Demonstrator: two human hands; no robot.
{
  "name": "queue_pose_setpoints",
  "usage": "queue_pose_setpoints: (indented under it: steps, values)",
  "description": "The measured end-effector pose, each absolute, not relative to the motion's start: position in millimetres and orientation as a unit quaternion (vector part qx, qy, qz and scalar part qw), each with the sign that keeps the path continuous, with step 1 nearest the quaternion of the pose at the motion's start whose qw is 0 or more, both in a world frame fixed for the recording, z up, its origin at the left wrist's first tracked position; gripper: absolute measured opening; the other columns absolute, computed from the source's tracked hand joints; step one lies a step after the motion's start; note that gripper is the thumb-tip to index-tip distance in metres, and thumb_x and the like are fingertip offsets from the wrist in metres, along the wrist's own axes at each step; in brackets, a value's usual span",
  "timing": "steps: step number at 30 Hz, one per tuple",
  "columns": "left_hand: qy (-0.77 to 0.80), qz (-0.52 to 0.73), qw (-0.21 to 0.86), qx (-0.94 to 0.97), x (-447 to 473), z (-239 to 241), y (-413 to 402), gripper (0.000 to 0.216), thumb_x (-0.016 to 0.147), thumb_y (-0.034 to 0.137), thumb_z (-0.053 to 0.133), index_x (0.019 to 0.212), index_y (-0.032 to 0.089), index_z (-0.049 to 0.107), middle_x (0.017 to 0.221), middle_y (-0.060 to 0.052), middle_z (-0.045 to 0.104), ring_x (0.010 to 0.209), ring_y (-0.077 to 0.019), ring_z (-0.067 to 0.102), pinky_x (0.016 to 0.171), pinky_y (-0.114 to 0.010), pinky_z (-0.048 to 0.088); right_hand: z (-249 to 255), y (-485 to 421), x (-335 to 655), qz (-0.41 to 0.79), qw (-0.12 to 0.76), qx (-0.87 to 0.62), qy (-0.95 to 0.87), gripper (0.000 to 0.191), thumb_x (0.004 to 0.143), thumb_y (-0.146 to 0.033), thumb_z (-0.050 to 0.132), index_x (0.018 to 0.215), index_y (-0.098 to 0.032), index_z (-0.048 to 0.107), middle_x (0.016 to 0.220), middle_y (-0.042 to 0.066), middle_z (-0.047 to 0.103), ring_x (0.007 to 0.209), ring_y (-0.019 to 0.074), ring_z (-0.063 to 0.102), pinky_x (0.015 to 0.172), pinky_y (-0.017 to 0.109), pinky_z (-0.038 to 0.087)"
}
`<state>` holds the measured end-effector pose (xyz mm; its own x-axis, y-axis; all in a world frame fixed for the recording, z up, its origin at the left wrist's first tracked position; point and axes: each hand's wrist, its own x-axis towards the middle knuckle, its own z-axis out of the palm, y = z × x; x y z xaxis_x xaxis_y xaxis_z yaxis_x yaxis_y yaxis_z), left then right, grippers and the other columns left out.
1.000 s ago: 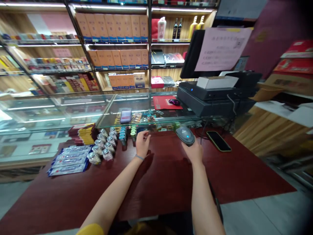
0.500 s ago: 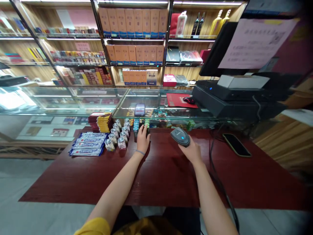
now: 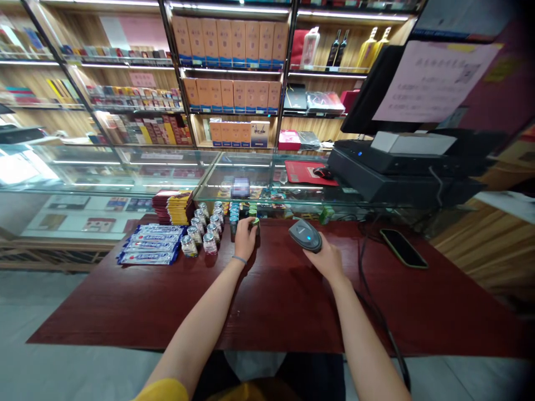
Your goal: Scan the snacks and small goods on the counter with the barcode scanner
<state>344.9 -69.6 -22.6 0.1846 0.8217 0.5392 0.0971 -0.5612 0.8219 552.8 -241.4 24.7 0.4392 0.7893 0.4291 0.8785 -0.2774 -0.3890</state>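
My right hand (image 3: 329, 259) is wrapped round the handle of a dark grey barcode scanner (image 3: 305, 234) with a blue light, held above the red-brown table (image 3: 276, 295). At the far edge of the table, my left hand (image 3: 244, 240) has its fingers curled round the nearest small green-topped container (image 3: 256, 222) of a row. Beside it runs a row of blue containers (image 3: 234, 213), partly hidden by that hand. Further left stand two rows of small clear jars (image 3: 209, 243) with silvery lids.
Blue-and-white packets (image 3: 152, 245) and stacked yellow and dark red packs (image 3: 179, 208) lie left of the jars. A phone (image 3: 403, 248) and the scanner's black cable (image 3: 378, 312) are at right. Behind stand a glass counter (image 3: 246, 161), a mouse (image 3: 323, 173) and a monitor (image 3: 376, 83).
My left hand's fingers, stretched out over the containers before, have curled round a green-topped one. The scanner in my right hand has shifted slightly left.
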Motion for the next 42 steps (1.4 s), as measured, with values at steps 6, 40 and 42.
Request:
queue_pose_setpoints:
  steps: [6, 40, 42]
  values:
    - [0.257, 0.496, 0.645, 0.522, 344.4, -24.3, -69.7, 0.046, 0.082, 0.037, 0.069, 0.125, 0.021, 0.060, 0.114, -0.009, 0.066, 0.097, -0.0177, 0.064, 0.083, -0.031, 0.053, 27.3, -242.1, 546.8, -0.073, 0.277, -0.781, -0.555, 0.039, 0.077, -0.046, 0.062, 0.109, -0.023, 0.061, 0.083, 0.005, 0.076, 0.077, 0.0287, 0.072, 0.062, 0.030, 0.044]
    - [0.276, 0.464, 0.666, 0.514, 362.2, -15.9, -73.4, 0.045, 0.072, 0.032, 0.078, 0.112, 0.020, 0.063, 0.110, -0.007, 0.068, 0.092, -0.0157, 0.066, 0.078, -0.027, 0.053, 49.4, -253.3, 563.9, -0.052, 0.265, -0.792, -0.547, 0.032, 0.079, -0.044, 0.064, 0.105, -0.025, 0.062, 0.084, 0.002, 0.076, 0.078, 0.0251, 0.072, 0.061, 0.027, 0.038]
    - [0.280, 0.464, 0.625, 0.561, 376.0, -14.0, -77.8, 0.041, 0.072, 0.033, 0.077, 0.108, 0.018, 0.064, 0.109, -0.008, 0.068, 0.095, -0.0173, 0.066, 0.084, -0.030, 0.053, 51.1, -256.3, 573.9, -0.065, 0.276, -0.802, -0.526, 0.031, 0.079, -0.042, 0.064, 0.105, -0.025, 0.062, 0.085, 0.003, 0.076, 0.079, 0.0253, 0.072, 0.062, 0.027, 0.038]
